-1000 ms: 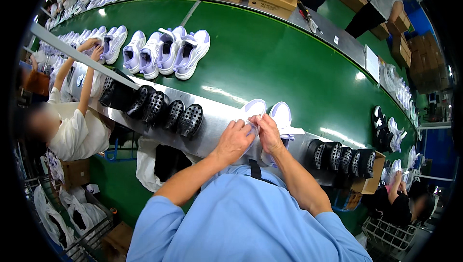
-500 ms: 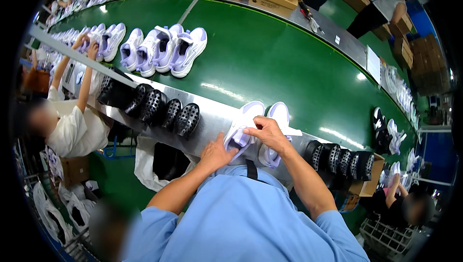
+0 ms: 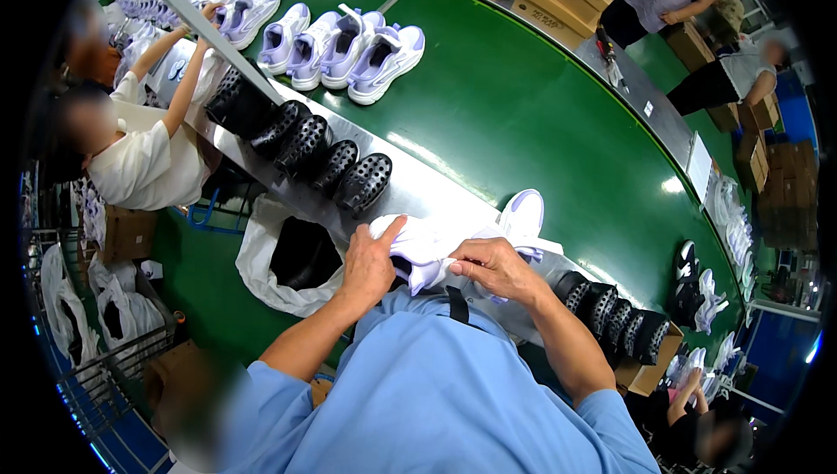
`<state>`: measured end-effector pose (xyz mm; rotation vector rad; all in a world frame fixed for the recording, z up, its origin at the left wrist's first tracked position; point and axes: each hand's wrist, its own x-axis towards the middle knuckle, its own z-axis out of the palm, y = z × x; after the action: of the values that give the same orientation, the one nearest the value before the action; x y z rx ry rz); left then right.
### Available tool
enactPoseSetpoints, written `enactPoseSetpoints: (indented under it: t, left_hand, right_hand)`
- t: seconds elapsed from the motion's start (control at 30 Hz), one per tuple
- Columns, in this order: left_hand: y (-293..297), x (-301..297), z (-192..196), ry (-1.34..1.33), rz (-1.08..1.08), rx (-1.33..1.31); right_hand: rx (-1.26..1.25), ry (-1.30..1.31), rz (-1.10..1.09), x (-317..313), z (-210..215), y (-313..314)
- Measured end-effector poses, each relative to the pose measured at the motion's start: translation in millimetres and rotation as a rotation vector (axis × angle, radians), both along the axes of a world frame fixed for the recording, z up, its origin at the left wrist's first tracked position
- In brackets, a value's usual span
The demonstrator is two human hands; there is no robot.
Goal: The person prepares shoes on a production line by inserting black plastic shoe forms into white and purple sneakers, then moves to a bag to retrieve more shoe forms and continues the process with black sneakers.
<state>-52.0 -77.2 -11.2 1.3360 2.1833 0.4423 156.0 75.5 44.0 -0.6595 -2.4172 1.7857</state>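
Observation:
A white and lavender sneaker (image 3: 422, 245) is tilted sideways between my hands at the near edge of the metal ledge. My left hand (image 3: 370, 263) grips one end, its thumb over the top. The fingers of my right hand (image 3: 499, 266) are pinched on the sneaker near its opening; exactly which part they hold is hidden. Just beyond my right hand stands a second matching sneaker (image 3: 525, 212), toe pointing away, its heel partly covered by that hand. A white strip (image 3: 549, 247) sticks out beside this second shoe.
Black perforated shoe forms (image 3: 364, 182) line the ledge at left, and more forms (image 3: 602, 295) sit at right. Several sneakers (image 3: 384, 64) rest on the green belt (image 3: 488, 81). A white sack (image 3: 261, 278) lies below. A co-worker (image 3: 144, 156) handles shoes at left.
The near sneaker, earlier pointing away, is now turned sideways and tilted. My left hand has moved from beside its heel to grip it. The whole view has shifted.

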Motion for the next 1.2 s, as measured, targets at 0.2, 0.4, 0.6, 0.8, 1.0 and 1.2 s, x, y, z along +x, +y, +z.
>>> enactPoseSetpoints:
  t: [0.2, 0.4, 0.6, 0.8, 1.0, 1.2]
  left_hand:
    - [-2.5, -11.1, 11.4, 0.072, -0.186, 0.240]
    - [-3.3, -13.0, 28.3, 0.089, -0.251, 0.272]
    - [-7.0, -15.8, 40.8, 0.066, -0.303, 0.235]
    - [-12.1, -16.9, 43.7, 0.036, -0.331, 0.225]
    - [-6.1, -21.5, 54.0, 0.033, -0.408, 0.146]
    - [-7.9, -25.6, 43.0, 0.012, -0.383, 0.135]
  right_hand:
    - [0.121, -0.020, 0.054, -13.4, 4.9, -12.7]
    - [0.139, -0.036, 0.138, -28.6, 14.0, -14.6]
    - [0.113, -0.121, 0.124, -34.7, 9.2, -21.6]
    - [-0.041, -0.299, 0.075, -39.4, 9.3, -25.4]
    - [-0.070, -0.375, 0.119, -52.4, 1.3, -13.3]
    - [0.077, -0.438, 0.067, -51.4, 3.1, -9.5]
